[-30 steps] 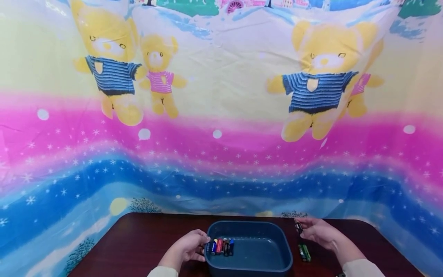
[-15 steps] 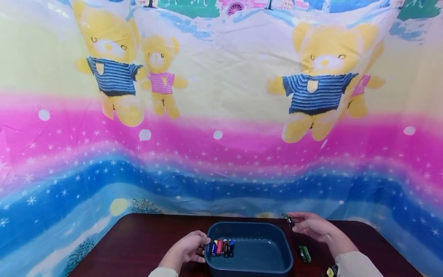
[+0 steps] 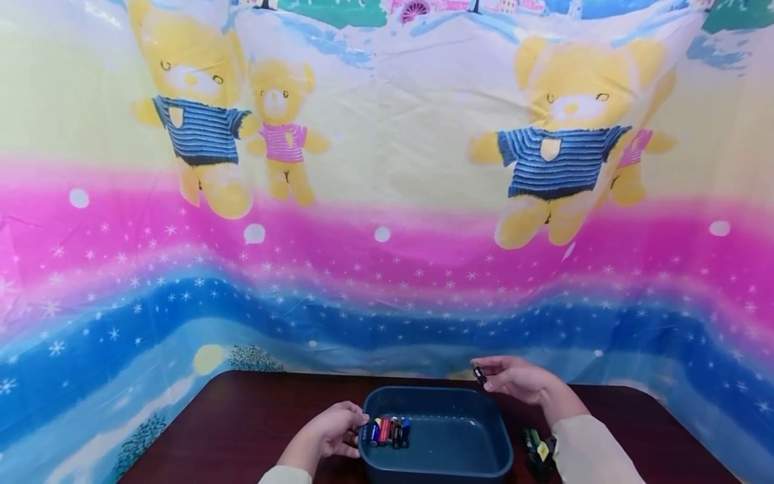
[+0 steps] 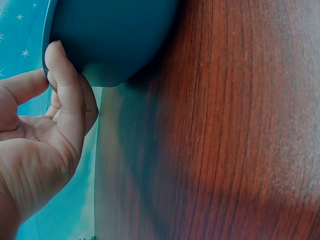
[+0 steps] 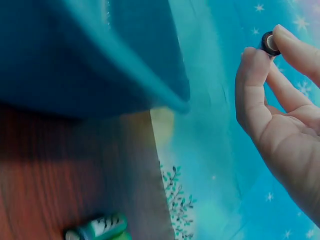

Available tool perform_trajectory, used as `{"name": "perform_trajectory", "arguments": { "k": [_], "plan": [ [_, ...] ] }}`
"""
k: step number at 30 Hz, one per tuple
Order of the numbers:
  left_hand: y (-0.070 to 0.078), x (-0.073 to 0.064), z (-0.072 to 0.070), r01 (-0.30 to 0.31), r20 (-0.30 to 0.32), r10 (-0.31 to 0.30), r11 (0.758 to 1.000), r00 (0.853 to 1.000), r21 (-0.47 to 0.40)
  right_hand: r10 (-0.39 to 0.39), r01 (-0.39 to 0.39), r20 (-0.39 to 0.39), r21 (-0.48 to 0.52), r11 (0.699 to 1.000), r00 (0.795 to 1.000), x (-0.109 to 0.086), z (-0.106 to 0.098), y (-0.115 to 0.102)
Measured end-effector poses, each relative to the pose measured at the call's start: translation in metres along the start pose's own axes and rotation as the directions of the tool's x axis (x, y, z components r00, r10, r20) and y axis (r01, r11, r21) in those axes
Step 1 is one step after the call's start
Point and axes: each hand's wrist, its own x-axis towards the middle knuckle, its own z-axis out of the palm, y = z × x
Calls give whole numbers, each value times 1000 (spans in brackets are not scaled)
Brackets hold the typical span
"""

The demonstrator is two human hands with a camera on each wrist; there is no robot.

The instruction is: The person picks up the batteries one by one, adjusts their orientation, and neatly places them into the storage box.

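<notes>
A dark blue-grey plastic tub (image 3: 444,464) stands on the table, and several batteries (image 3: 387,432) lie side by side along its left inside. My left hand (image 3: 331,431) pinches the tub's left rim; in the left wrist view, the thumb and fingers (image 4: 65,85) sit on either side of that rim. Above the tub's far right corner, my right hand (image 3: 520,382) pinches a black battery (image 3: 480,374) between thumb and fingertips. The right wrist view shows this battery (image 5: 270,44) end on. Green batteries (image 3: 531,439) lie on the table right of the tub, partly hidden in the head view.
The dark red-brown wooden table (image 3: 272,403) has a rounded far edge. Behind it hangs a cloth (image 3: 387,168) printed with bears and snowflakes. A black thing with a yellow patch (image 3: 542,452) shows beside the right sleeve, overlapping the green batteries.
My right hand has lifted the black battery from near the green batteries and carried it up and left toward the tub. The left hand keeps its place on the rim.
</notes>
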Motion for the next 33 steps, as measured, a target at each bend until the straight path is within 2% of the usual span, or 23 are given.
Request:
{"name": "perform_trajectory", "arguments": {
  "k": [11, 16, 23, 28, 33],
  "plan": [
    [0, 0, -4, 1, 9, -1, 1000, 1000, -10, -20, 23, -59, 60, 998, 998, 24, 16, 2],
    [-2, 2, -4, 1, 18, 0, 1000, 1000, -15, -61, 67, -82, 77, 995, 995, 33, 19, 6],
    [-4, 4, -4, 11, 19, -10, 1000, 1000, -19, -130, 136, -65, 89, 987, 989, 45, 19, 16],
    [-3, 3, -4, 13, 26, -13, 1000, 1000, -16, -137, 145, -88, 93, 985, 987, 50, 23, 22],
    [-3, 3, -3, 2, 21, -2, 1000, 1000, -18, -128, 135, -59, 129, 982, 990, 55, 26, 30]
  ]
}}
